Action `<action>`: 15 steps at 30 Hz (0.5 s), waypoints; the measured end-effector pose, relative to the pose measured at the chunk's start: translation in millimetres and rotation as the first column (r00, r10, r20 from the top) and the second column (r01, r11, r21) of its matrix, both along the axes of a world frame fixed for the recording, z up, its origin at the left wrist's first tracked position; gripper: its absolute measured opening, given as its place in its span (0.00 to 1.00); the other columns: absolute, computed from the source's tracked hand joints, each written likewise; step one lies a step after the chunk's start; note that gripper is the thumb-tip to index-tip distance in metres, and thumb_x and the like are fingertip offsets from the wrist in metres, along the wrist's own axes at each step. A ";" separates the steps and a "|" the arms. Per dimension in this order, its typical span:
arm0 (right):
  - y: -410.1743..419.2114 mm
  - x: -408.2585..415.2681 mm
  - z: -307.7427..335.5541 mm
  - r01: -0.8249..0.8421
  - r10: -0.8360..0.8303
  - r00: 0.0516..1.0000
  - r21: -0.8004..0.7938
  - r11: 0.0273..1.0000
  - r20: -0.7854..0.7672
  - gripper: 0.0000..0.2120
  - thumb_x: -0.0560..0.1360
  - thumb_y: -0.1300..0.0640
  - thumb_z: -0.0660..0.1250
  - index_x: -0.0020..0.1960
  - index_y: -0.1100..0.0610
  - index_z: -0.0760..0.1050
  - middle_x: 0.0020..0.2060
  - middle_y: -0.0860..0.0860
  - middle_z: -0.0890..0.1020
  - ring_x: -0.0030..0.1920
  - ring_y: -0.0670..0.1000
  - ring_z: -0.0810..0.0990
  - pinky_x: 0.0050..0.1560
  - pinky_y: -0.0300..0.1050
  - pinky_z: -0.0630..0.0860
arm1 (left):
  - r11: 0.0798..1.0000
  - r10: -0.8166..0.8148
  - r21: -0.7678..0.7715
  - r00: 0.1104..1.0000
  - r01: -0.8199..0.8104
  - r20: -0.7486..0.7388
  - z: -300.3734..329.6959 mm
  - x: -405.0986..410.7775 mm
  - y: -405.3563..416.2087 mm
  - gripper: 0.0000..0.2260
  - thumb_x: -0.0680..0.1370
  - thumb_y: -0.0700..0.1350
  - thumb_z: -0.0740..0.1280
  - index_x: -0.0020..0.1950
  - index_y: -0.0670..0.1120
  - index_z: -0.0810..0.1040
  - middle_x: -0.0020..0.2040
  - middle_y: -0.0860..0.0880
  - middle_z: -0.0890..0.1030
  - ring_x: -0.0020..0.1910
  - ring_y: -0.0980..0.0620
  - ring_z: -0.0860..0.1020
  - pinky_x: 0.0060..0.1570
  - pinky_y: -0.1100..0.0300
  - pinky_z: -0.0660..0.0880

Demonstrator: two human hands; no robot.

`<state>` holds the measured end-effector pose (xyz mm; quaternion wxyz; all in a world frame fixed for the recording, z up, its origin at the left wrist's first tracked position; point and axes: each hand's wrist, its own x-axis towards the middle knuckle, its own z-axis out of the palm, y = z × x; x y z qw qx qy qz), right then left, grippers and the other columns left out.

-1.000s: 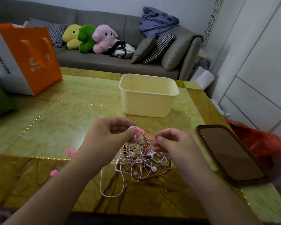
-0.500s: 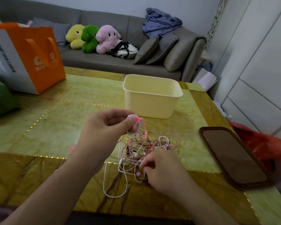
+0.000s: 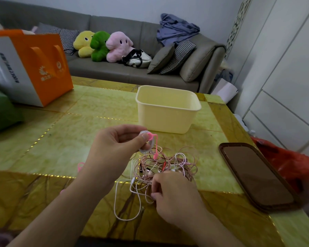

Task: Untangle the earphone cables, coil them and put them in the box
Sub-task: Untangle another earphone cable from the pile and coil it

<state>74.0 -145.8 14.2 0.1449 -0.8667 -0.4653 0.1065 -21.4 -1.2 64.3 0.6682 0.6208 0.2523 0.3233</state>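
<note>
A tangle of pink and white earphone cables (image 3: 169, 166) lies on the green-yellow table (image 3: 78, 132). My left hand (image 3: 114, 150) holds a small white coiled cable (image 3: 146, 145) bound by a pink tie (image 3: 154, 145), lifted just above the tangle. My right hand (image 3: 175, 195) sits at the tangle's near edge and pinches cable strands there. A loose white loop (image 3: 125, 202) trails toward me. The pale yellow box (image 3: 168, 111) stands open behind the tangle; nothing shows inside from this angle.
A brown tray (image 3: 257, 177) lies at the right, with a red plastic bag (image 3: 292, 166) beyond the table edge. An orange and white paper bag (image 3: 29, 66) stands far left. A pink tie (image 3: 80, 165) lies left of my wrist. A sofa with plush toys (image 3: 103, 44) is behind.
My right hand dropped from beside the coil to the tangle's near edge and took hold of strands there. My left hand keeps the coil raised and has barely moved.
</note>
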 end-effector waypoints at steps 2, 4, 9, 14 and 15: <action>-3.3 9.9 4.4 0.087 -0.074 0.990 0.103 0.991 -0.124 0.04 0.76 0.52 0.75 0.44 0.49 0.80 0.42 0.42 0.84 0.45 0.43 0.82 0.50 0.47 0.82 | 1.000 0.002 0.003 1.000 -0.002 -0.002 -0.7 0.1 0.8 0.07 0.74 0.41 0.78 0.52 0.43 0.87 0.42 0.41 0.88 0.41 0.46 0.87 0.52 0.53 0.83; -8.3 20.3 16.0 0.196 -0.127 0.958 0.262 0.945 -0.256 0.06 0.74 0.55 0.77 0.41 0.50 0.82 0.37 0.43 0.85 0.39 0.43 0.83 0.43 0.43 0.82 | 1.000 -0.001 0.012 1.000 0.001 -0.012 -0.8 0.0 0.9 0.07 0.75 0.40 0.78 0.52 0.42 0.87 0.43 0.42 0.89 0.41 0.47 0.87 0.49 0.57 0.83; -20.4 22.4 47.0 0.267 -0.008 0.934 0.682 0.681 -0.358 0.08 0.78 0.59 0.76 0.43 0.50 0.82 0.34 0.49 0.84 0.33 0.50 0.83 0.33 0.47 0.82 | 0.998 -0.051 0.040 0.997 0.053 -0.049 -2.5 2.6 -5.5 0.06 0.75 0.39 0.77 0.51 0.42 0.87 0.42 0.43 0.89 0.41 0.46 0.87 0.46 0.59 0.83; -15.9 19.8 37.8 -0.013 -0.009 1.000 0.767 0.642 0.024 0.05 0.79 0.60 0.76 0.46 0.52 0.83 0.40 0.43 0.82 0.38 0.47 0.83 0.37 0.43 0.78 | 0.991 -0.130 0.035 0.988 0.133 -0.085 -5.0 8.2 -21.0 0.06 0.75 0.38 0.77 0.51 0.43 0.87 0.41 0.43 0.89 0.41 0.46 0.88 0.44 0.60 0.83; -15.5 21.5 33.8 -0.047 -0.014 0.997 0.760 0.649 0.073 0.04 0.79 0.60 0.76 0.47 0.53 0.83 0.42 0.43 0.81 0.39 0.47 0.82 0.38 0.46 0.78 | 0.989 -0.141 0.035 0.986 0.145 -0.086 -5.4 8.3 -22.5 0.06 0.75 0.38 0.77 0.51 0.43 0.87 0.42 0.43 0.89 0.41 0.45 0.88 0.44 0.60 0.83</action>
